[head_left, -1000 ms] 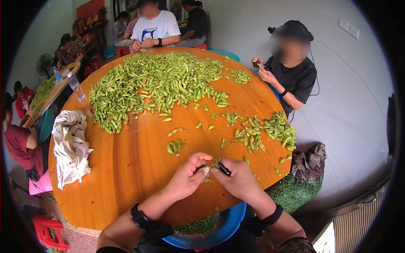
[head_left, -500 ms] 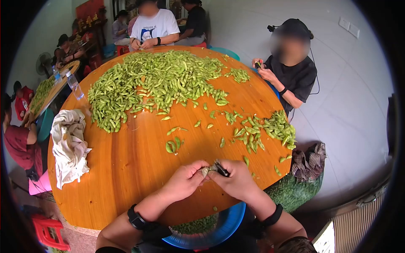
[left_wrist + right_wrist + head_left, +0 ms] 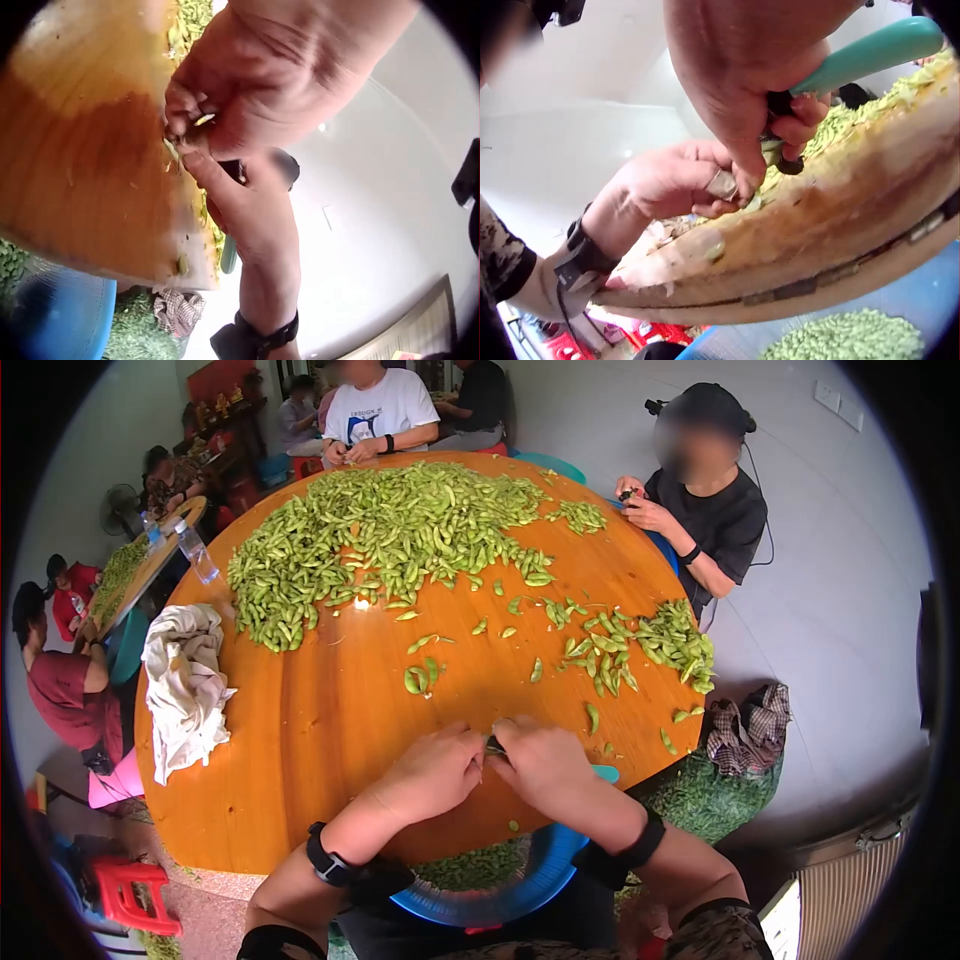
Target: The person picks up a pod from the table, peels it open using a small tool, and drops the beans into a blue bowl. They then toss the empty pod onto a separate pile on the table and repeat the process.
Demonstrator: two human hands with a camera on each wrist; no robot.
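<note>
Over the table's near part, my two hands meet with fingertips close together. My right hand [image 3: 545, 762] curls round a tool with a teal handle [image 3: 874, 56] and a dark end [image 3: 789, 166]. My left hand [image 3: 430, 772] pinches a small green pod [image 3: 754, 201], partly hidden by the fingers; a pale wrap [image 3: 722, 184] covers one of its fingers. Beyond the hands lie a few loose pods [image 3: 415, 680], with a big heap of green pods [image 3: 390, 530] farther back and a smaller pile [image 3: 672, 643] at the right.
Below the table edge sits a blue basin [image 3: 550, 875] holding green beans. A white cloth [image 3: 185, 685] lies at the left, near a plastic bottle [image 3: 197, 555]. One person [image 3: 715, 510] sits at the right, another [image 3: 380, 415] across. A full green sack [image 3: 715, 800] stands at the right.
The head view has shifted, so the table appears higher and further right. My hands have turned, hiding more of the tool's dark part, and its teal handle end now shows beside my right hand.
</note>
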